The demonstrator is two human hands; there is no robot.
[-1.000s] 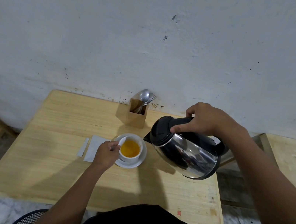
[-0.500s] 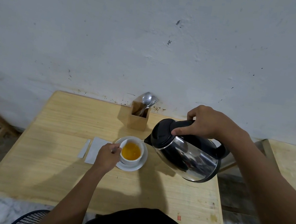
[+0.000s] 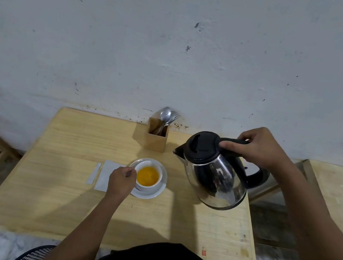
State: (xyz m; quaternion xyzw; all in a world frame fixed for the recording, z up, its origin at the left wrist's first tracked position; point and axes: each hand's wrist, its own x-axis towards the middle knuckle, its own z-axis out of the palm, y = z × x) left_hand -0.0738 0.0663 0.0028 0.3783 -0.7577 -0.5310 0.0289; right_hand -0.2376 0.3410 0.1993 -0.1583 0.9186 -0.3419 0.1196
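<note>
The electric kettle (image 3: pixel 214 177), polished steel with a black lid and handle, hangs tilted from the right grip (image 3: pixel 259 150). Its fingers are wrapped over the top bar of the handle and the thumb tip is pressed at the edge of the lid. The spout points away from this grip, toward the left, and stands well clear of the teacup (image 3: pixel 149 177), level with the foot of the wooden cutlery holder (image 3: pixel 156 138).

The white teacup sits on a white saucer (image 3: pixel 157 191), below and left of the kettle's spout, and holds an orange-yellow liquid. The left grip (image 3: pixel 120 181) is curled tight against the cup's near-left side. Thumb and forefinger are pinched together there over the spot where the handle would be, which the hand hides. A small grey glint shows between those fingertips; what it is cannot be told.

Just beyond the left grip's knuckles lies a white napkin (image 3: pixel 106 173), partly under the hand. A narrow white sachet (image 3: pixel 94 173) lies beside it, further out. The cutlery holder stands beyond both grips against the wall (image 3: pixel 178 52), with a spoon (image 3: pixel 165 114) and a fork (image 3: pixel 175 115) sticking up from it.

All of it rests on a pale wooden surface (image 3: pixel 53 201). A second wooden surface (image 3: pixel 339 197) lies beyond the right forearm.
</note>
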